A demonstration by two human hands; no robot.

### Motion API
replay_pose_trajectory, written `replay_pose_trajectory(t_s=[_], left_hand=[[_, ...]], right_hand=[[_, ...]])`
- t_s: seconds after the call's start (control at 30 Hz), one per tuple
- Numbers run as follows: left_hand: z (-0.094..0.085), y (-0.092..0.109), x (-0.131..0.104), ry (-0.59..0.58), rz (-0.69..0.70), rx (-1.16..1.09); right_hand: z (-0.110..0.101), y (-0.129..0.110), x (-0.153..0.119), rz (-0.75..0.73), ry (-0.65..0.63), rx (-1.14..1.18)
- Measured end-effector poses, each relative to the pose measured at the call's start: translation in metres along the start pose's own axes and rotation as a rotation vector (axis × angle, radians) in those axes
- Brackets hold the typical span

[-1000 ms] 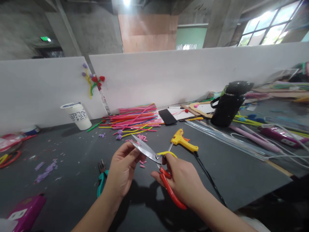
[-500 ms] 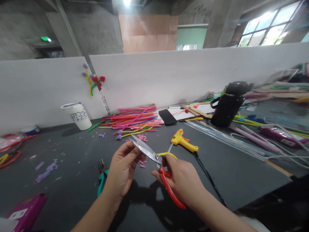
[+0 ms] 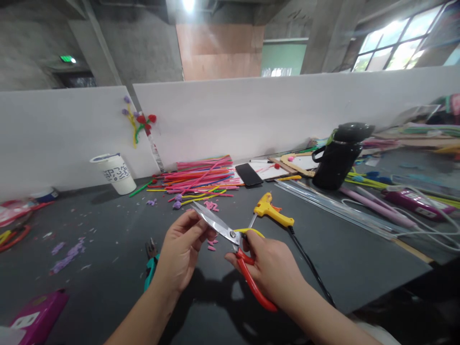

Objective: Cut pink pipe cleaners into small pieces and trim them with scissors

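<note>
My right hand [image 3: 273, 263] grips a pair of scissors [image 3: 219, 225] by the red handles, blades pointing up and left. The blades lie nearly together. My left hand [image 3: 183, 249] is closed in a pinch beside the blades, its fingertips against or just behind them; whatever it pinches is hidden. A yellow stem [image 3: 257, 233] shows just above my right hand, and I cannot tell whether it is held or lies on the table. Small pink clippings [image 3: 212, 245] lie beneath the blades. Teal-handled pliers [image 3: 151, 266] rest left of my left wrist.
A yellow glue gun [image 3: 271, 211] with a black cord lies to the right. Behind are a pile of pink pipe cleaners [image 3: 201, 177], a phone [image 3: 248, 175] and a white cup [image 3: 118, 177]. A black jug [image 3: 336, 158] stands back right. Purple scraps [image 3: 68, 256] lie left.
The scissor blades have closed a little. Both hands stay almost in place, and the view has shifted slightly.
</note>
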State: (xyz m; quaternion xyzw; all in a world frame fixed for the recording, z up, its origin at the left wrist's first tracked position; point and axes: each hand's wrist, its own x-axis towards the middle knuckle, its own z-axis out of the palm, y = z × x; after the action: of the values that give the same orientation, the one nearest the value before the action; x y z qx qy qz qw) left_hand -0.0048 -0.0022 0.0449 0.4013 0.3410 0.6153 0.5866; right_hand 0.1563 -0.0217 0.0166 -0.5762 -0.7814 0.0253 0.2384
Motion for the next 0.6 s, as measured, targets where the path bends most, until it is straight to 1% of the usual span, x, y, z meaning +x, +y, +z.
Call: replay_pose_trajectory(t_s=[0.13, 0.23, 0.3, 0.37, 0.43, 0.53, 0.6], left_hand=[[-0.002, 0.0, 0.002, -0.011, 0.008, 0.029], [-0.002, 0.001, 0.002, -0.031, -0.019, 0.036], [-0.001, 0.002, 0.001, -0.063, -0.071, 0.048], [0.001, 0.001, 0.0, -0.118, -0.146, 0.071], [0.004, -0.002, -0.002, -0.196, -0.236, 0.096], [0.008, -0.007, -0.006, -0.313, -0.367, 0.124], [0.009, -0.01, -0.008, -0.375, -0.435, 0.14]], right_hand=[[-0.004, 0.0, 0.001, 0.036, 0.002, 0.014], [-0.005, 0.002, 0.002, 0.107, -0.033, 0.112], [-0.005, 0.003, 0.004, 0.148, -0.037, 0.205], [-0.005, 0.004, 0.006, 0.173, -0.027, 0.349], [-0.008, 0.003, 0.008, 0.2, -0.034, 0.563], [-0.015, -0.001, 0.01, 0.272, -0.087, 0.898], [-0.021, -0.004, 0.01, 0.299, -0.129, 1.045]])
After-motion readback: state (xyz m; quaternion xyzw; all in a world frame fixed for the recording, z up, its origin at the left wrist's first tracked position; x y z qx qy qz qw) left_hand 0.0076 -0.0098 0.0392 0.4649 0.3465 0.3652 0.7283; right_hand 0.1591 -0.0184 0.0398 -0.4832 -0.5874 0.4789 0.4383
